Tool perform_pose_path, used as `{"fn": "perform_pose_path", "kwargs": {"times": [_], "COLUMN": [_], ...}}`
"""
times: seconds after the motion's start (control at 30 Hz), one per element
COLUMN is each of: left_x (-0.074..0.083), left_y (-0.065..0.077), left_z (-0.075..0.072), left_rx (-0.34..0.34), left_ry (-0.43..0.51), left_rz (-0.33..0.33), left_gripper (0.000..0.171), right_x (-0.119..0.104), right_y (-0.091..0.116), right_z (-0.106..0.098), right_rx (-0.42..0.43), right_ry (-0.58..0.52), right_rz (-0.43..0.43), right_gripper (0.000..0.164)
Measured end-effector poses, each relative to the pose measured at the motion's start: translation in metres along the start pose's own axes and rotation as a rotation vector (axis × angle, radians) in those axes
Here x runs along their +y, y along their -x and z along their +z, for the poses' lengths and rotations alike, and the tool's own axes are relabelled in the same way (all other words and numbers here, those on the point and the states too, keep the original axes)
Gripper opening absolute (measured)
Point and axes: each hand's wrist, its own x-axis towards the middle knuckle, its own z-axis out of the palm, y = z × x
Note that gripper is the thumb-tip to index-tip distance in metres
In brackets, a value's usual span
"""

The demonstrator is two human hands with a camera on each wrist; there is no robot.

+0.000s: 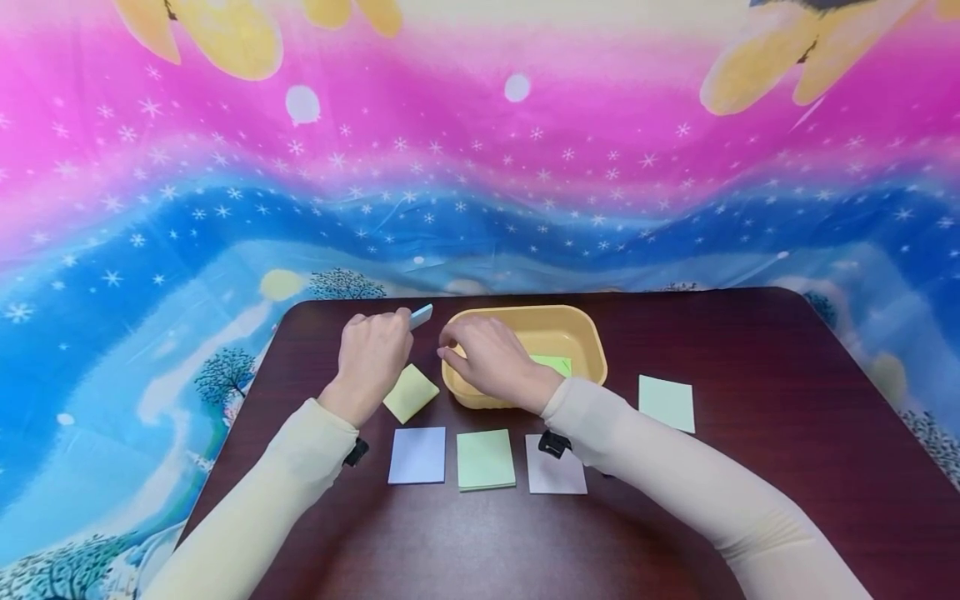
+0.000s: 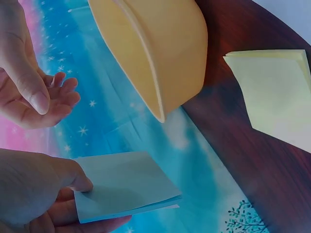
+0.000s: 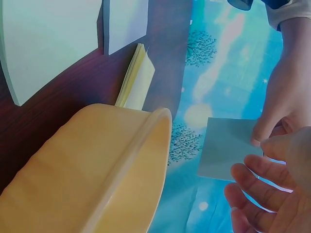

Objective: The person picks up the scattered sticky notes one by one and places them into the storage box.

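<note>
My left hand (image 1: 372, 358) pinches a light blue pad of sticky notes (image 2: 124, 182) between thumb and fingers, just left of a yellow plastic basin (image 1: 573, 332). In the left wrist view, the pad's stacked edges stand slightly apart. Over the basin's left side is my right hand (image 1: 491, 354), its fingers loosely bent and holding nothing. Those fingers (image 3: 262, 189) appear close to the pad in the right wrist view, but the head view shows a gap. A bright green note (image 1: 553, 364) lies inside the basin, partly hidden by the right forearm.
A pale yellow pad (image 1: 411, 394) lies below my left hand. Nearer me, a blue-violet pad (image 1: 417, 456), a pale green pad (image 1: 486, 460) and a pale lilac pad (image 1: 557, 475) form a row. Another pale green pad (image 1: 666, 404) lies to the right on the dark table (image 1: 787, 400).
</note>
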Motion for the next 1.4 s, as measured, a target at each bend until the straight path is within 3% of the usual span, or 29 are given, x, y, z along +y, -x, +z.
{"fn": "perform_pose_path", "kwargs": {"times": [0.4,1.4], "left_x": [0.006,0.023], "left_y": [-0.002,-0.012], "left_z": [-0.008,-0.012], "left_rx": [0.047,0.038], "left_ry": [0.014,0.016], "left_rz": [0.017,0.027], "left_gripper": [0.007,0.003], "right_x": [0.0,0.018], "right_y": [0.004,0.009], "right_z": [-0.004,-0.008], "right_rx": [0.027,0.027], "right_ry": [0.011,0.007], "right_rz": [-0.02,0.001], "right_gripper": [0.011,0.015]}}
